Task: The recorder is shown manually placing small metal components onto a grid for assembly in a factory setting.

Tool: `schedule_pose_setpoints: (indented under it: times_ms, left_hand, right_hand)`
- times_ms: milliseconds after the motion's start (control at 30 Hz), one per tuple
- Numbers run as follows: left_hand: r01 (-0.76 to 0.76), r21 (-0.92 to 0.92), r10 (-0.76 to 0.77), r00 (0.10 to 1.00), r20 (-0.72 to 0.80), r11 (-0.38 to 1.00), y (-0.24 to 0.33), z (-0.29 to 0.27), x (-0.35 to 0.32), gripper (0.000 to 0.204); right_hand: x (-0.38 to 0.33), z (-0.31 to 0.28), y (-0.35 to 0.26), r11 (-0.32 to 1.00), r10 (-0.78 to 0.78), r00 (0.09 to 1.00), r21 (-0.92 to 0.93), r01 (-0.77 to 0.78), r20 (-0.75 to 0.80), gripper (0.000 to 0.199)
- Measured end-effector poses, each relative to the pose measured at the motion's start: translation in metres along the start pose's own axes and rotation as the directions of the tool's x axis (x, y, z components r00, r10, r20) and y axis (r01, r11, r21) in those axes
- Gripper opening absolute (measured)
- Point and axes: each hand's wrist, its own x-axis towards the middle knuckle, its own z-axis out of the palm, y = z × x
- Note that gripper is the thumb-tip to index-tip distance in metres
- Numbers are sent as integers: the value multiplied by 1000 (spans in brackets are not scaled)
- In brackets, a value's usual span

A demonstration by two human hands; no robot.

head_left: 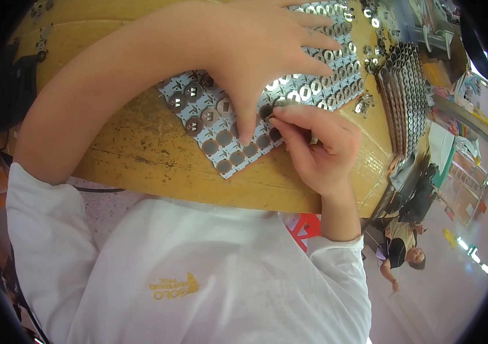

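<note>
A white circuit board panel [202, 136] lies at a slant on the table, covered with rows of round spots. Toward its far right, the rows carry shiny round metal clips [305, 92]. Several dark discs with pale marks [194, 126] sit at its left, and bare grey round pads [224, 138] line the near corner. My left hand [258, 43] lies spread across the panel, its thumb tip down among the pads, hiding part of the board. My right hand [325, 146] pinches at the panel's near edge; its fingertips cover whatever they hold, beside a dark disc [265, 111].
A tall stack of similar panels [401, 97] stands at the right of the yellow wooden table [135, 155]. Loose metal clips [364, 103] are scattered between the stack and the panel. Another person [401, 246] is farther off at the right.
</note>
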Motion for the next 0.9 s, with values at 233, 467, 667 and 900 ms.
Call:
schedule_pose_setpoints:
  times_ms: [233, 467, 667, 900]
  left_hand:
    - [-196, 431, 314, 923, -222, 881, 0, -1, -2, 118]
    - [-235, 769, 656, 695, -295, 595, -41, 28, 5, 119]
    - [-5, 70, 4, 1000, 4, 998, 17, -13, -4, 115]
    - [4, 59, -7, 999, 38, 998, 14, -7, -10, 113]
  right_hand:
    - [2, 0, 1, 999, -21, 999, 37, 20, 36, 16]
    - [5, -1, -3, 999, -44, 997, 24, 43, 63, 15]
    - [5, 1, 1, 996, -72, 997, -57, 74, 40, 22]
    - [0, 11, -10, 980, 4, 999, -197, -14, -53, 28]
